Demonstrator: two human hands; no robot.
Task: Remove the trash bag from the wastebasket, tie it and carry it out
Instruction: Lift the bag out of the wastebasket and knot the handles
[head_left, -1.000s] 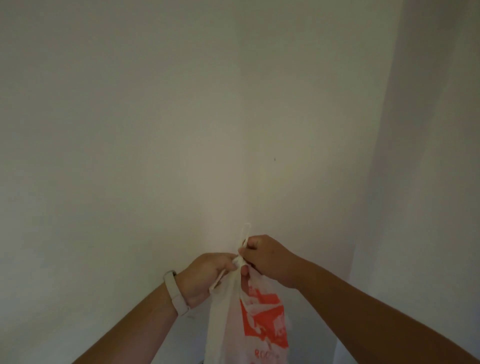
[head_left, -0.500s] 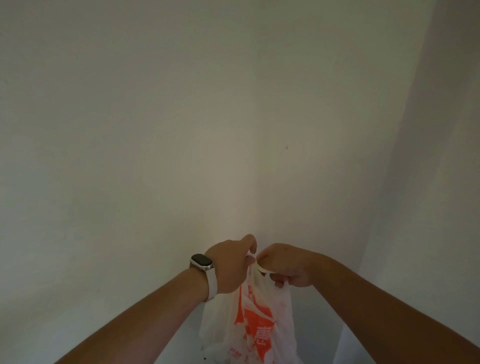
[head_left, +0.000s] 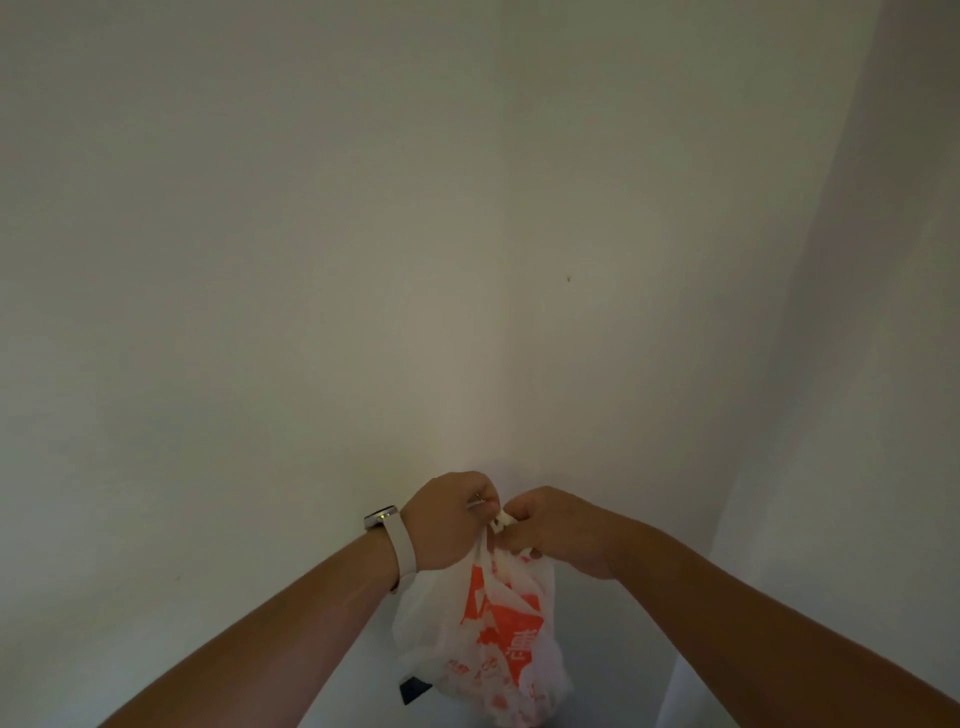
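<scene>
A white plastic trash bag with orange-red print hangs in the air low in the middle of the head view, bulging with contents. Its gathered handles meet at the top between my hands. My left hand, with a pale watch on the wrist, pinches the handles from the left. My right hand grips them from the right, fingers curled under. The two hands almost touch. The wastebasket is not in view.
A plain pale wall corner fills the view straight ahead. A second pale surface stands close on the right. A small dark object shows just below the bag's left side.
The hands have worked the handles together: the left hand turned so its back and the watch face up, and the bag now hangs fuller and lower than a second ago.
</scene>
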